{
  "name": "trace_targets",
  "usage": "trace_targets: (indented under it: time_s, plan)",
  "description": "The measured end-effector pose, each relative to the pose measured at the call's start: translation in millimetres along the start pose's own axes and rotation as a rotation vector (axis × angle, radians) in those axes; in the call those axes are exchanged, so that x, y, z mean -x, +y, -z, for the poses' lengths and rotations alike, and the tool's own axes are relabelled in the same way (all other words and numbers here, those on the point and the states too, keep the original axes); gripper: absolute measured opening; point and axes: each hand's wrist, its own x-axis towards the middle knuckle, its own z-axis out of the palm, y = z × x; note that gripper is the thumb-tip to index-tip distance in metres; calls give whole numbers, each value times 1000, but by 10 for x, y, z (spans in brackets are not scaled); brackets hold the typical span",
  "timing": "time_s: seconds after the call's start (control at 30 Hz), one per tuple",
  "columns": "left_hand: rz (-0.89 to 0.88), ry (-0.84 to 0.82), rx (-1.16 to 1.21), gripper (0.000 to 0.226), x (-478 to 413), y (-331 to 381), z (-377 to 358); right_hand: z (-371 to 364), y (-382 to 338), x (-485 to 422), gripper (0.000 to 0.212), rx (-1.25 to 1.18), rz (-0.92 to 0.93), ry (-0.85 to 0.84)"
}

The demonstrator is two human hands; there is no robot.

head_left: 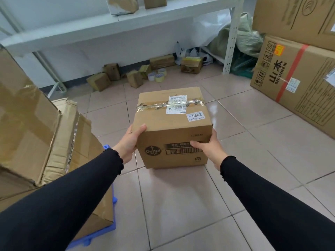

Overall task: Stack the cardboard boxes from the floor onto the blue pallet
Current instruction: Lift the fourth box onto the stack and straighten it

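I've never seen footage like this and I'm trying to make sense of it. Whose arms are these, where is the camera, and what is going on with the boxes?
There is no machine here. The camera sits on a person's head and looks forward and down, so the black sleeves are the wearer's own arms. The left hand and the right hand press on opposite sides of a taped cardboard box with shipping labels on top. Whether it rests on the tiled floor or is just lifted, I cannot tell. At the left, worn boxes are stacked on a blue pallet. Small parcels and tape rolls lie by the wall under a white shelf; large cartons stand at the right.
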Motion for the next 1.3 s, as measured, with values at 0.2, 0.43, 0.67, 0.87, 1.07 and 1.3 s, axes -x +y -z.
trace_targets:
  time_s: [0.2,0.43,0.67,0.87,1.07,1.3]
  plan:
    - [-191,12,12,51,336,434,-40,148,-494,380,82,-44,126,57]
    - [-481,38,146,60,1171,1803,-16,321,-1980,871,73,-135,459,164]
    - [-765,96,218,78,2328,3193,671,16,-3671,1655,66,-173,773,212]
    - [-950,255,248,51,3148,3730,1880,-975,-4378,2115,38,-91,935,121]
    - [-876,412,198,34,3546,3566,3090,-2169,-4356,2420,42,-74,974,-59]
    - [-769,639,90,36,3835,3135,3761,-2864,-4128,2806,41,-27,964,-174]
